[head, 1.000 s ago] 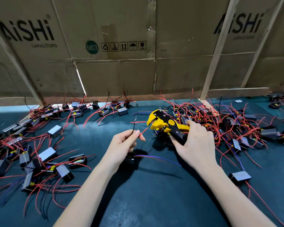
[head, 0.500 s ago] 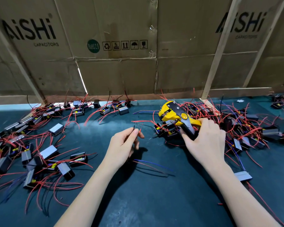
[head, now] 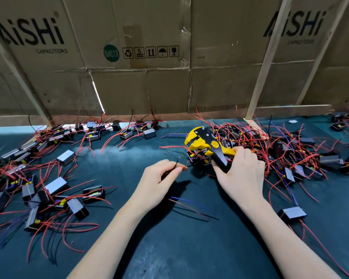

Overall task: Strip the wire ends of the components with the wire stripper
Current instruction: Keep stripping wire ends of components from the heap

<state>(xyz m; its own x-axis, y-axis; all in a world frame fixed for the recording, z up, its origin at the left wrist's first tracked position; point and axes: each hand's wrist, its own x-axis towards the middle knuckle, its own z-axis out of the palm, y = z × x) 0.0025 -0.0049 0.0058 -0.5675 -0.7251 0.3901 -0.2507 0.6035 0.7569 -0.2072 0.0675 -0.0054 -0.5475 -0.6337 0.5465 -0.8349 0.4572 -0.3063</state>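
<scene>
My right hand (head: 241, 174) grips the handles of a yellow and black wire stripper (head: 206, 144), whose jaws point left above the table. My left hand (head: 159, 181) pinches a black wire and a red wire (head: 182, 168) between thumb and fingers, a short way left of the stripper and below its jaws. The component these wires belong to is hidden under my left hand. Its blue and red wires (head: 187, 202) trail out to the right on the mat. The wire tips and the stripper jaws are apart.
A pile of black components with red wires (head: 280, 150) lies at the right behind the stripper. More components (head: 54, 186) are scattered at the left on the dark green mat (head: 189, 248). A cardboard wall (head: 149, 81) closes the back.
My right hand has carried the stripper to the right, away from my left hand, then stayed near the right pile. My left hand has kept hold of the wires.
</scene>
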